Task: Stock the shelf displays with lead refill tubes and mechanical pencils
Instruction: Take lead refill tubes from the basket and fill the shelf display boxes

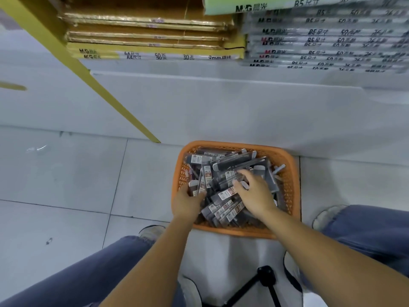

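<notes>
An orange plastic basket (287,173) sits on the floor between my knees, piled with several grey lead refill tubes (223,209) that carry white and red labels. My left hand (188,202) is inside the basket's left side and grips a small bunch of tubes (200,185), which stand up between its thumb and fingers. My right hand (254,193) reaches into the middle of the pile, with its fingers curled round a tube there. No mechanical pencils can be told apart in the heap.
A low white shelf (221,103) stands just behind the basket, holding yellow and grey stacks of packaged paper pads (155,41). A yellow upright (88,74) slants down on the left. My jeans-clad legs flank the basket, and a black stand (265,278) sits near my feet.
</notes>
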The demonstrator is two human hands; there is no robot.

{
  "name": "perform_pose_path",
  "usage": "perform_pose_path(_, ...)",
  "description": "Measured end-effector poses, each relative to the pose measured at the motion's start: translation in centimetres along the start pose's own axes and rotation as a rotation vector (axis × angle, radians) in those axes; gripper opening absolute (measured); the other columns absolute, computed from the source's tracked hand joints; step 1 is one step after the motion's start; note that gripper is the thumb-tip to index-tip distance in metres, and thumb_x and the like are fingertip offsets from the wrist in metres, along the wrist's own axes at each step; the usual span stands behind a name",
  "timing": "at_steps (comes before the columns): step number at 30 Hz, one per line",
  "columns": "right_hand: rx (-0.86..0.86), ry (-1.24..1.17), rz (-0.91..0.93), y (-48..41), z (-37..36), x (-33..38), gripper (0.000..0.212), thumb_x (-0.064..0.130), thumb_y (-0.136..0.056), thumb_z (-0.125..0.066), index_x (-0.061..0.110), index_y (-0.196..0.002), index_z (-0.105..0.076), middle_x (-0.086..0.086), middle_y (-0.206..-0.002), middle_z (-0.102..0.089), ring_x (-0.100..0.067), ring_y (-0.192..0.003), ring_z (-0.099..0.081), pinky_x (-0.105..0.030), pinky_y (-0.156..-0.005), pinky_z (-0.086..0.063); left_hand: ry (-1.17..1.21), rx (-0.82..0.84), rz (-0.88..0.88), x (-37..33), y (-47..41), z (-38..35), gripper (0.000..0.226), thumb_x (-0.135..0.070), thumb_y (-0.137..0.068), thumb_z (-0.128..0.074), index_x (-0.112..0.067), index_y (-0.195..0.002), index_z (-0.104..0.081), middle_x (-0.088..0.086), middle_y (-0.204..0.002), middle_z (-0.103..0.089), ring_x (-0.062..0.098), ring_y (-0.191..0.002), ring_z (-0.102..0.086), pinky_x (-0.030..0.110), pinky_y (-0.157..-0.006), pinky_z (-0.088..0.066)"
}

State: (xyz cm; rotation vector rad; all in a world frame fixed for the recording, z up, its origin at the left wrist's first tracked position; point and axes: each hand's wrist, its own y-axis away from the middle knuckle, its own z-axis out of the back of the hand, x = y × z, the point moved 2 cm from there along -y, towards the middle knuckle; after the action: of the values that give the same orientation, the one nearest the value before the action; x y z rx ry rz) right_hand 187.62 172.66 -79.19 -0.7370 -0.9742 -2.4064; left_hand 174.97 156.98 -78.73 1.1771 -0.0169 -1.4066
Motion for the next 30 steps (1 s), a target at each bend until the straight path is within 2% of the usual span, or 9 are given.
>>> perform_pose_path(4,-0.006,-0.018,-0.017,0.0,-0.1,0.7,0.016,0.05,-0.094,-0.05,0.034,-0.097,-0.052,0.003,-0.103,-0.055,-0.015,-0.098,-0.052,-0.029,-0.075,-0.038,0.229,0.063,-0.004,0.1,0.0,0.9,0.023,-0.019,-0.092,-0.068,-0.031,-0.111,-0.064,-0.005,-0.083,-0.072,0.004,-0.059,-0.065,0.018,-0.049,-0.05)
perform_pose_path(6,-0.052,-0.102,-0.06,0.1,-0.1,1.0,0.018,0.046,-0.091,-0.058,0.028,-0.09,-0.056,0.009,-0.097,-0.057,-0.012,-0.091,-0.054,-0.026,-0.068,-0.039,0.277,0.082,-0.03,-0.1,0.1,1.6,0.024,-0.022,-0.094,-0.065,-0.04,-0.109,-0.061,-0.014,-0.08,-0.074,-0.002,-0.058,-0.066,0.012,-0.045,-0.048)
perform_pose_path(8,-0.109,-0.195,-0.109,0.0,0.1,1.0,0.013,0.034,-0.088,-0.066,0.025,-0.084,-0.059,0.015,-0.094,-0.059,-0.009,-0.088,-0.057,-0.022,-0.062,-0.038,0.297,0.113,-0.051,-0.5,0.2,2.1,0.023,-0.024,-0.095,-0.065,-0.044,-0.105,-0.058,-0.024,-0.082,-0.073,-0.002,-0.068,-0.07,0.016,-0.052,-0.053)
perform_pose_path(11,-0.159,-0.31,-0.172,0.1,0.6,0.9,0.014,0.019,-0.086,-0.068,0.02,-0.078,-0.056,0.008,-0.09,-0.063,-0.014,-0.079,-0.059,-0.026,-0.061,-0.04,0.315,0.116,-0.06,-0.9,0.3,2.7,0.02,-0.025,-0.096,-0.064,-0.042,-0.105,-0.058,-0.017,-0.091,-0.075,0.008,-0.085,-0.073,0.025,-0.068,-0.056)
perform_pose_path(16,-0.189,-0.405,-0.17,0.4,3.2,0.9,0.023,0.003,-0.086,-0.06,0.021,-0.079,-0.047,-0.003,-0.079,-0.055,-0.017,-0.063,-0.052,-0.028,-0.054,-0.041,0.335,0.163,-0.04,-1.7,0.9,3.6,0.015,-0.026,-0.097,-0.062,-0.03,-0.11,-0.067,-0.01,-0.094,-0.078,0.016,-0.087,-0.074,0.032,-0.071,-0.058)
perform_pose_path(21,-0.302,-0.369,-0.093,1.7,7.3,2.4,0.027,0.018,-0.073,-0.073,0.028,-0.076,-0.047,0.001,-0.078,-0.057,-0.021,-0.069,-0.057,-0.04,-0.061,-0.051,0.302,0.286,-0.103,-5.0,2.8,3.7,0.012,-0.022,-0.089,-0.066,-0.021,-0.1,-0.071,0.001,-0.087,-0.078,0.02,-0.077,-0.07,0.035,-0.067,-0.06)
perform_pose_path(25,-0.237,-0.551,0.026,3.3,10.1,6.5,0.048,0.021,-0.069,-0.08,0.047,-0.083,-0.043,0.009,-0.096,-0.067,-0.022,-0.092,-0.068,-0.054,-0.081,-0.055,0.326,0.368,-0.213,-9.1,5.2,4.4,0.007,-0.012,-0.087,-0.065,-0.01,-0.093,-0.068,0.003,-0.072,-0.071,0.018,-0.064,-0.059,0.029,-0.062,-0.05)
perform_pose_path(28,-0.055,-0.657,0.235,5.5,12.6,10.9,0.076,-0.001,-0.078,-0.074,0.065,-0.1,-0.043,0.009,-0.096,-0.073,-0.013,-0.089,-0.071,-0.04,-0.073,-0.059,0.352,0.443,-0.354,-12.7,7.7,5.8,0.005,-0.016,-0.09,-0.07,-0.011,-0.09,-0.071,0.005,-0.075,-0.07,0.024,-0.07,-0.062,0.037,-0.068,-0.051)
perform_pose_path(30,0.011,-0.661,0.328,7.4,14.6,13.7,0.074,-0.006,-0.081,-0.07,0.058,-0.111,-0.05,0.0,-0.101,-0.073,-0.015,-0.092,-0.071,-0.033,-0.069,-0.058,0.383,0.509,-0.397,-15.0,9.6,7.0,0.021,-0.026,-0.091,-0.072,-0.01,-0.106,-0.071,0.008,-0.094,-0.076,0.028,-0.084,-0.071,0.041,-0.076,-0.057)
